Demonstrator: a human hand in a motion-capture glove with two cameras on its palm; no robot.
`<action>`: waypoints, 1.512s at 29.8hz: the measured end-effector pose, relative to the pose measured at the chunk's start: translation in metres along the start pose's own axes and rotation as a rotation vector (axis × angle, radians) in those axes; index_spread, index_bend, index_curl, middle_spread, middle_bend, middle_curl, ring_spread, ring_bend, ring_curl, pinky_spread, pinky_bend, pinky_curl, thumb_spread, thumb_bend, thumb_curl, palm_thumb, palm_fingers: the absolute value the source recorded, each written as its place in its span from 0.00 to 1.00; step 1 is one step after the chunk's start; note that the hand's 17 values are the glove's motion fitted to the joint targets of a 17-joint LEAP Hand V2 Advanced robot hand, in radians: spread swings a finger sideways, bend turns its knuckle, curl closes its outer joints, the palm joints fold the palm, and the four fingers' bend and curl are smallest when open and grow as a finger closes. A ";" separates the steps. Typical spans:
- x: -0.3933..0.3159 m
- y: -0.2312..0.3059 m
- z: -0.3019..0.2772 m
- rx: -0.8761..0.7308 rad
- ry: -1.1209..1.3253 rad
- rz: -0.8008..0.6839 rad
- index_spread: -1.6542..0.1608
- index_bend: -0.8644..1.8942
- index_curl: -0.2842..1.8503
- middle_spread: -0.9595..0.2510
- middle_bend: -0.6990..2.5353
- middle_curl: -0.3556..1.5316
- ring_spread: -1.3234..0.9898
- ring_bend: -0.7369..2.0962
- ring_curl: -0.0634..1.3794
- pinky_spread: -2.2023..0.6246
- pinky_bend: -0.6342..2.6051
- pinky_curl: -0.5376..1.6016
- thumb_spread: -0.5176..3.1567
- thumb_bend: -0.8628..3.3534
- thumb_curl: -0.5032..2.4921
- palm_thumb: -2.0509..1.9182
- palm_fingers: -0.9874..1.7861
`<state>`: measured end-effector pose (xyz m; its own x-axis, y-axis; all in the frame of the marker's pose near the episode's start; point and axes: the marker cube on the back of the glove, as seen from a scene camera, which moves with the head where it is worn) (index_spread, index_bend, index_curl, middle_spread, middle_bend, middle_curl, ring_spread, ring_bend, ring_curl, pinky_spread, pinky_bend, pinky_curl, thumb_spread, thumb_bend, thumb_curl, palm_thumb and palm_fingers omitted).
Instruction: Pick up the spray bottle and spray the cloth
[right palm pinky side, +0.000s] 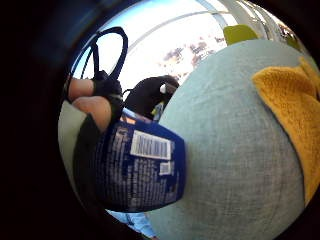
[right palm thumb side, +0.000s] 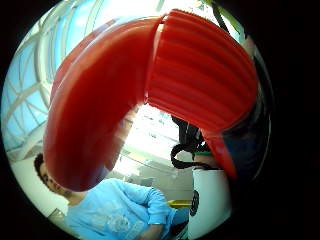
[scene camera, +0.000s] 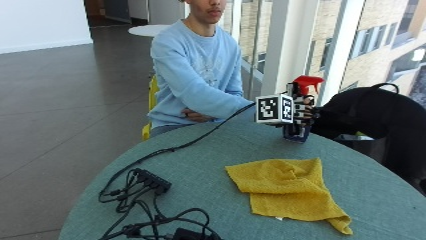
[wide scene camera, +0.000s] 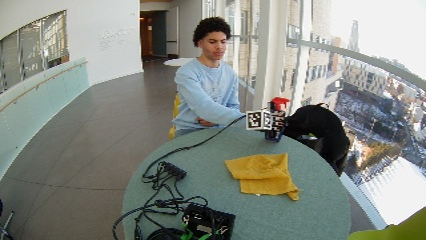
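At the table's far edge, the right hand (scene camera: 303, 111) wraps its fingers round the bottle (scene camera: 297, 131), which looks just lifted off the table (scene camera: 200, 165). Pickup done, I'd say; the cloth (scene camera: 289, 187) lies well apart, spraying not yet done.

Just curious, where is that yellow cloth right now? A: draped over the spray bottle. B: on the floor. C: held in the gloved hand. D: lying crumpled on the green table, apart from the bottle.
D: the outside view shows the yellow cloth crumpled on the green table, while the gloved right hand holds the spray bottle upright further back, well clear of the cloth.
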<state>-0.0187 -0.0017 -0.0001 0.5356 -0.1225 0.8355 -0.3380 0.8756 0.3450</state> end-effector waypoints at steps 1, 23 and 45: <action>0.001 0.000 -0.001 0.004 -0.003 0.007 0.78 0.36 0.34 0.70 0.30 0.44 0.53 0.40 0.29 0.80 0.26 0.42 0.34 0.20 0.40 0.75 0.74; 0.009 0.034 -0.029 -0.059 0.072 0.024 0.74 0.32 0.23 0.71 0.33 0.44 0.53 0.42 0.31 0.82 0.28 0.43 0.41 0.20 0.36 0.73 0.64; 0.001 0.203 -0.155 -0.141 0.503 -0.037 0.72 0.35 0.23 0.71 0.31 0.42 0.53 0.41 0.30 0.82 0.28 0.42 0.42 0.20 0.34 0.73 0.62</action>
<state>0.0333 0.2485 0.0048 0.8626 0.0545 0.5030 -0.2228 0.9335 0.2809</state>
